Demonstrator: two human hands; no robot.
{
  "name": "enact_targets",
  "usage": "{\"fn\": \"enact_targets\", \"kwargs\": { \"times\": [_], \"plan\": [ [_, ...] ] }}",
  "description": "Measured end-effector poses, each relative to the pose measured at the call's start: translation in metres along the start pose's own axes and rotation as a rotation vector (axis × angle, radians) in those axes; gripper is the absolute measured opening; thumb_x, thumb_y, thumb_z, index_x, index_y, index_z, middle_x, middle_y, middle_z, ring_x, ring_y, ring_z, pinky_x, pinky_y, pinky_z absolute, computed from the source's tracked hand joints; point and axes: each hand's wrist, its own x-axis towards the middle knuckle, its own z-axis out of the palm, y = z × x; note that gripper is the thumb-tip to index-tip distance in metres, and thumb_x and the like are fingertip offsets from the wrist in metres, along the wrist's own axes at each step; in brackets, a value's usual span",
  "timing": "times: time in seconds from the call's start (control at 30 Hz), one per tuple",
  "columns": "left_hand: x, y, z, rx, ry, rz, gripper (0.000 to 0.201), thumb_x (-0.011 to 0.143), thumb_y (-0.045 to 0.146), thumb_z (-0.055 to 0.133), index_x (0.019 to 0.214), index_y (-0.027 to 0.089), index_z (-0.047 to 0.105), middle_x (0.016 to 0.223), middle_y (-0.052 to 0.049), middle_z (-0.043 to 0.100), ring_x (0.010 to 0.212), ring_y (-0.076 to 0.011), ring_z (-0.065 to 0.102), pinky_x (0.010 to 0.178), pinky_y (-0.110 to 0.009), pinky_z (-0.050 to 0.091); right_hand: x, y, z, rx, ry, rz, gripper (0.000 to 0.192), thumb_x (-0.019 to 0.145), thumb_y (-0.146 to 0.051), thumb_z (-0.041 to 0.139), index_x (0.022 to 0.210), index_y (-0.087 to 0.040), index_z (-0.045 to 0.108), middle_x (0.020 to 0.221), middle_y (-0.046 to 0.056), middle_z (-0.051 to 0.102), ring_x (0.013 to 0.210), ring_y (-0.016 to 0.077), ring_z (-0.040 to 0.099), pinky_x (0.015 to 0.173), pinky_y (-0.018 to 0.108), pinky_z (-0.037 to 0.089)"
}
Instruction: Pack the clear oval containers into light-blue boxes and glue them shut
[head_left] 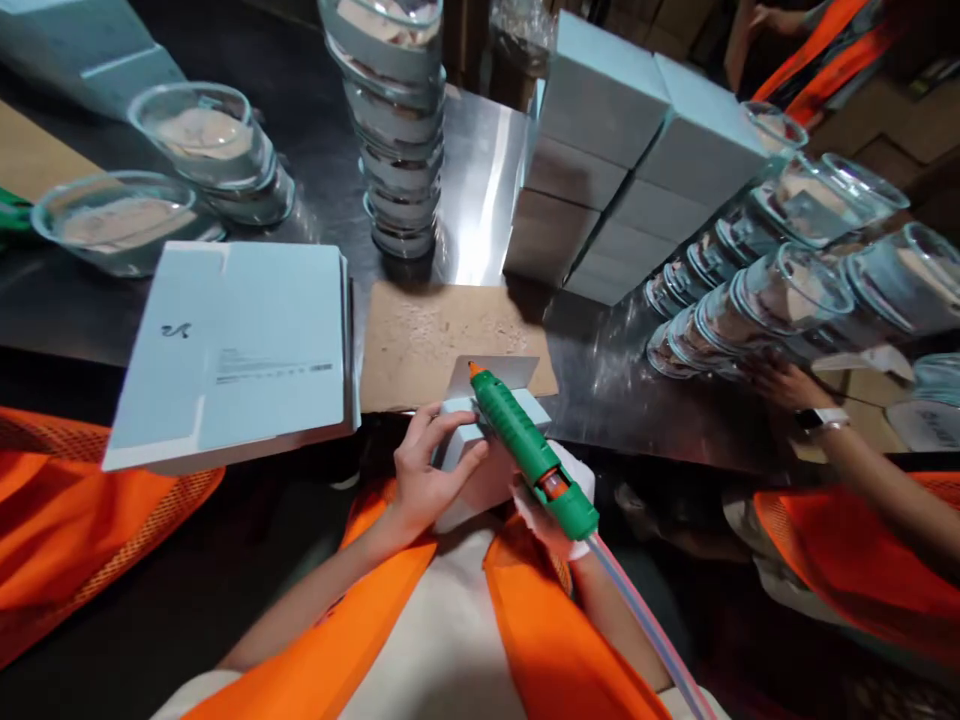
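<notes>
Right hand: wearing a white glove and closing around the grip of a green glue gun, nearest the body.
Glue gun: pointing away from the person, its orange nozzle touching the raised flap of a small pale blue box; a pale cord is trailing from its rear toward the lower right.
Left hand: bare, fingers curling over and gripping the near left side of the small box.
Small pale blue box: sitting at the table's near edge, partly on a brown cardboard pad, flap standing open; its faces are plain, no print showing.
Flat box blanks: lying in a stack just left of the pad; a small dark squiggle logo and lines of fine print with a barcode are showing, too small to read.
Co-worker's hand: reaching in at the right with a watch on the wrist, touching rows of clear lidded cups lying on their sides.
Stacked blue boxes: piling up beyond the pad, well apart from the hands.
Cup tower: standing upright at the far centre on the steel table.
</notes>
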Motion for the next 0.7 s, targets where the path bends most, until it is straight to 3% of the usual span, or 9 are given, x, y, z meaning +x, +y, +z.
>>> {"fn": "enact_targets", "kwargs": {
  "times": [0.1,0.2,0.33,0.47,0.57,0.7],
  "plan": [
    [0.0,-0.002,-0.001,-0.004,0.0,0.031,0.022,0.097,0.042,0.081,0.112,0.026,0.08,0.112,-0.006,0.074,0.105,-0.0222,0.071,0.089,-0.031,0.058,0.006,-0.004,0.004,-0.085,-0.007,-0.032,0.025,0.086,-0.046,0.071,0.071,-0.026,0.064,0.065,0.001,0.064,0.056,0.0183,0.062,0.06,0.031,0.056],
    [-0.002,-0.004,-0.002,-0.002,0.003,0.02,0.023,0.096,0.042,0.082,0.112,0.026,0.08,0.114,-0.006,0.074,0.11,-0.0235,0.07,0.093,-0.032,0.056,0.007,0.005,0.006,-0.063,0.019,0.005,0.026,0.082,-0.047,0.072,0.071,-0.027,0.062,0.069,0.003,0.067,0.061,0.0212,0.065,0.065,0.035,0.058],
    [-0.005,-0.008,-0.006,-0.034,0.01,-0.025,0.024,0.094,0.044,0.083,0.111,0.027,0.081,0.115,-0.006,0.075,0.116,-0.0257,0.068,0.099,-0.035,0.054,0.001,0.028,-0.001,0.081,0.105,0.182,0.031,0.075,-0.054,0.08,0.072,-0.028,0.064,0.069,0.004,0.067,0.064,0.0253,0.067,0.069,0.042,0.06],
    [-0.005,-0.013,-0.014,-0.117,-0.007,-0.154,0.028,0.092,0.046,0.084,0.111,0.025,0.081,0.116,-0.007,0.073,0.113,-0.0256,0.069,0.094,-0.034,0.055,0.003,0.051,-0.011,0.19,0.163,0.351,0.04,0.073,-0.065,0.081,0.076,-0.027,0.07,0.066,0.005,0.069,0.059,0.0251,0.065,0.06,0.041,0.059],
    [-0.004,-0.016,-0.016,-0.172,0.006,-0.226,0.03,0.091,0.047,0.084,0.11,0.025,0.081,0.115,-0.007,0.07,0.1,-0.0216,0.069,0.08,-0.029,0.053,0.023,0.064,-0.008,0.259,0.185,0.456,0.05,0.076,-0.071,0.076,0.083,-0.022,0.075,0.061,0.003,0.068,0.05,0.0198,0.06,0.047,0.034,0.052],
    [-0.001,-0.014,-0.017,-0.202,0.038,-0.226,0.034,0.088,0.052,0.084,0.107,0.024,0.08,0.11,-0.005,0.069,0.09,-0.0193,0.065,0.073,-0.027,0.05,0.068,0.076,-0.001,0.228,0.032,0.575,0.073,0.093,-0.079,0.05,0.099,-0.014,0.082,0.058,0.005,0.07,0.045,0.0186,0.062,0.044,0.03,0.05]
  ]
}}
